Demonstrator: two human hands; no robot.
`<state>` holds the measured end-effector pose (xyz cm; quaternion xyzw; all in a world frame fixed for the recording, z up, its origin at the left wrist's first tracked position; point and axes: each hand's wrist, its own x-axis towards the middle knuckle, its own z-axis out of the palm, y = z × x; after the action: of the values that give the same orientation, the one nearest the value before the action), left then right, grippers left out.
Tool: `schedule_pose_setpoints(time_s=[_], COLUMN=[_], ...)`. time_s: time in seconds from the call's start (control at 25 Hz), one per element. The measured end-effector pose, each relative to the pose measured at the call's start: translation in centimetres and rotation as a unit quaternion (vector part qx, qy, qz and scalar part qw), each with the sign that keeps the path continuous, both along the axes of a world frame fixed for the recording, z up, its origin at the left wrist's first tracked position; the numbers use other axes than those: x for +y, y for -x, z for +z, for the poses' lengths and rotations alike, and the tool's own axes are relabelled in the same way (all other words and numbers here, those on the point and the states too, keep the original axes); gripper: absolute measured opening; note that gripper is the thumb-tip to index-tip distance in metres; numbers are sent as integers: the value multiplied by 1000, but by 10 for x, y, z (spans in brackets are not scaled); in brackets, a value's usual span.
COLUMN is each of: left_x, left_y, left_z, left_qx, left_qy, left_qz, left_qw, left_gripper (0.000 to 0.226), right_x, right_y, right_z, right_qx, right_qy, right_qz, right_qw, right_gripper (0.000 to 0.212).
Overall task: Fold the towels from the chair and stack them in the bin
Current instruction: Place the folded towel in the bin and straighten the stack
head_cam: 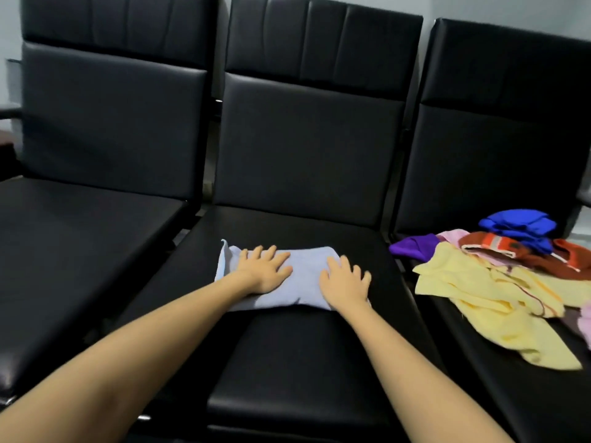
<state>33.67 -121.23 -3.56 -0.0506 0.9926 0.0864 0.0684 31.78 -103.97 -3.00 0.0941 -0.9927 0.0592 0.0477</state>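
Note:
A pale blue towel [305, 270], folded into a strip, lies on the seat of the middle black chair [287, 362]. My left hand [263, 270] presses flat on its left part with fingers spread. My right hand [343, 282] lies flat on its right end, fingers straight. On the right chair's seat [511, 410] sits a heap of unfolded towels: a yellow one [486, 302] in front, a red-orange one [524, 254], a pink one [454, 235], a purple one [414, 246] and a dark blue one [519, 225] at the back. No bin is in view.
Three black padded chairs stand side by side against a pale wall. The left chair's seat [80, 251] holds nothing. Narrow gaps with metal frame parts separate the seats.

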Motion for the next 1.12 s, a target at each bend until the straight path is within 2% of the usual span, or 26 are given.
schedule_pose_setpoints(time_s=[0.12, 0.16, 0.24, 0.32, 0.36, 0.44, 0.52, 0.6, 0.68, 0.76, 0.88, 1.0, 1.04, 1.12], left_x=[14, 18, 21, 17, 11, -5, -20, -27, -28, -30, -34, -32, -32, -34], left_y=[-12, -14, -16, -18, -21, -29, -39, -44, -45, -42, -41, -46, -47, -49], left_z=[0, 6, 24, 42, 51, 57, 52, 48, 52, 61, 72, 85, 90, 99], left_qx=[51, 67, 72, 28, 4, -39, -62, -38, -16, -12, 10, 50, 68, 109], left_qy=[30, 39, 41, -24, -77, -186, -259, -305, -309, -267, -221, -238, -226, -150], left_qz=[60, 77, 70, 43, 38, 36, -28, -133, -219, -273, -291, -300, -309, -300], left_qw=[996, 994, 994, 998, 996, 981, 963, 942, 926, 924, 931, 923, 921, 936], left_gripper=[47, 42, 23, 9, 12, 17, 17, 20, 27, 33, 33, 23, 22, 28], right_x=[-10, -15, -21, -21, -18, -12, -6, -2, -10, -25, -34, -26, -24, -21], right_y=[-5, -10, -18, -23, -24, -24, -22, -19, -17, -18, -15, -14, -15, -20], right_z=[10, 15, 27, 38, 42, 42, 43, 50, 61, 71, 80, 101, 108, 123], right_qx=[96, 99, 24, -86, -124, -137, -111, -95, -126, -188, -218, -230, -184, -16], right_qy=[3, 14, 85, 142, 158, 163, 167, 182, 139, 63, 60, 52, 8, -70], right_qz=[-8, -12, -47, -90, -100, -86, -42, 69, 226, 311, 338, 343, 327, 279], right_qw=[995, 995, 995, 982, 975, 973, 979, 976, 956, 929, 914, 909, 927, 958], right_gripper=[41, 36, 32, 36, 37, 38, 44, 69, 91, 92, 78, 50, 39, 17])
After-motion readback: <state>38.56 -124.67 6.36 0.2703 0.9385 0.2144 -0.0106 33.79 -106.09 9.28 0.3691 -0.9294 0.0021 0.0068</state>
